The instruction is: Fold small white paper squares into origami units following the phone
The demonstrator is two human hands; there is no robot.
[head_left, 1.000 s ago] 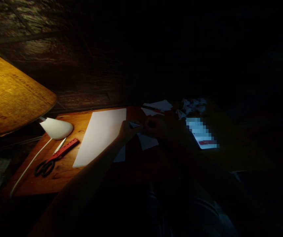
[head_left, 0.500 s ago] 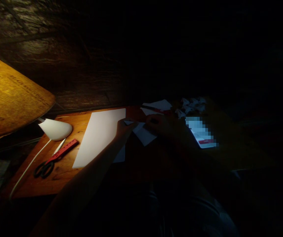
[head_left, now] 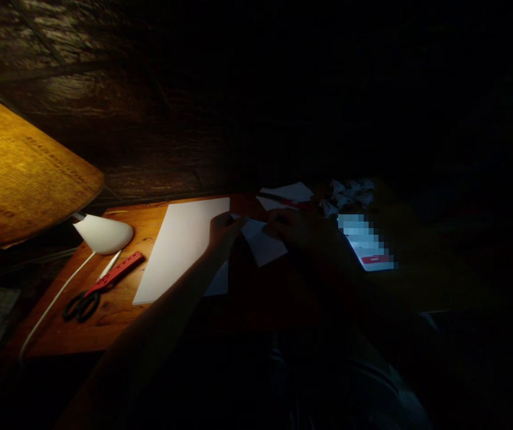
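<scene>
Both hands on small folded paper (head_left: 263,243) just right of big white sheet (head_left: 184,245); left hand (head_left: 223,230) fingers pinch its edge; right hand (head_left: 289,230) too dark, grip unclear.

Bare table (head_left: 117,322) along near-left edge; scissors (head_left: 81,303), red ruler (head_left: 119,272), lamp (head_left: 103,234) crowd left; paper scraps (head_left: 285,194), phone (head_left: 366,243) block far-right.

The room is very dark; the right half of the frame is almost black. At the left edge a yellow lampshade (head_left: 18,173) printed with newsprint glows, above a white lamp base (head_left: 103,234) whose white cord (head_left: 52,304) runs toward the lower left. Its light falls on the orange-brown wooden tabletop (head_left: 117,310) at centre left. Behind, across the upper left, a dark rough wall (head_left: 117,113) catches faint highlights.
</scene>
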